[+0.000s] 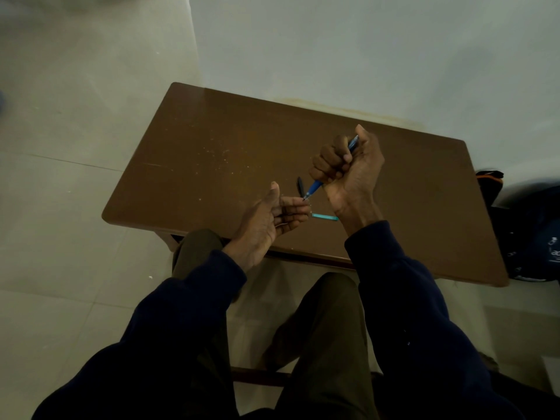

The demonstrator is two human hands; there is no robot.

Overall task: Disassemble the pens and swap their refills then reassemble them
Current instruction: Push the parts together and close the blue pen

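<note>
Right hand (348, 168): fisted round blue pen (315, 187), tip at seven o'clock. Left hand (272, 219): half-curled, contents indiscernible. Teal part (325, 217), black part (300, 185) on brown table (212, 153).

Far half of the table (212, 140) lies open; pen parts (325, 217) clutter the near edge.

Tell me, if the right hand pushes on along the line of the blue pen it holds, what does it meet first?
Probably the left hand's fingertips: the blue pen in the right hand aims its tip there, though depth is unclear.
</note>
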